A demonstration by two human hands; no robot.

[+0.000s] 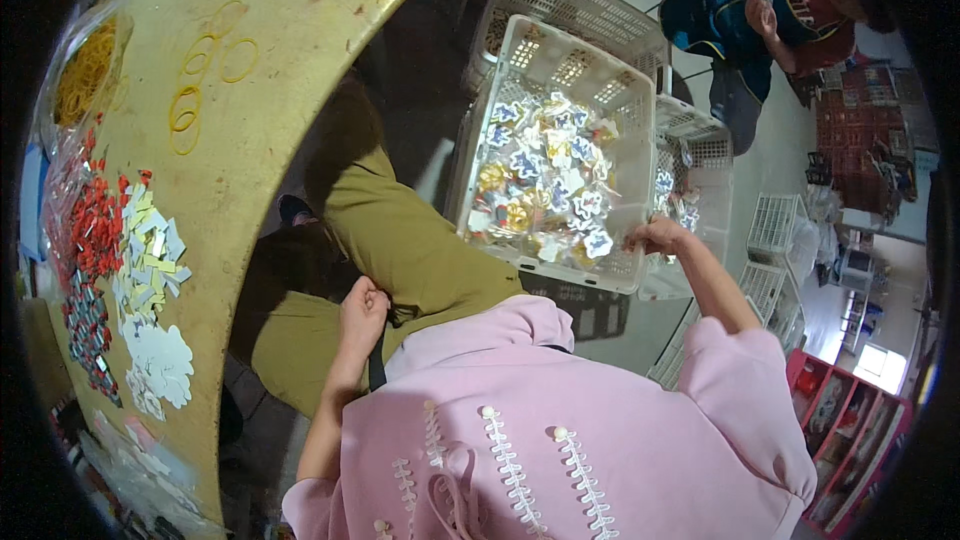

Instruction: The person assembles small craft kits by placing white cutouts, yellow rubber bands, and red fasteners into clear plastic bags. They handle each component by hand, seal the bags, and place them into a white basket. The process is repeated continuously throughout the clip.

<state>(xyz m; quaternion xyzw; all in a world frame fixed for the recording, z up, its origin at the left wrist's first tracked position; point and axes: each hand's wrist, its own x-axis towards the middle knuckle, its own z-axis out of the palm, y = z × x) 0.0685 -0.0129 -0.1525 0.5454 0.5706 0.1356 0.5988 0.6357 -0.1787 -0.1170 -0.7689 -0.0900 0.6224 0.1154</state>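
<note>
My left hand [363, 312] rests by my thigh with its fingers curled into a loose fist; nothing shows in it. Out to the right, my right hand [660, 237] has its fingers bent over the near right rim of a white plastic crate [634, 145]. Inside the crate lies a heap of small flat pieces [548, 175], many star- or flower-shaped, in white, blue and yellow. Part of the right fingertips is hidden against the rim.
On the yellowish table [250, 140] at left lie yellow rubber bands [185, 110], red pieces [95, 230], pale strips [150, 250] and white scalloped cards [158, 365]. More crates [580, 5] stand behind and right. Another person [770, 10] sits at the far right, near a red tray [845, 430].
</note>
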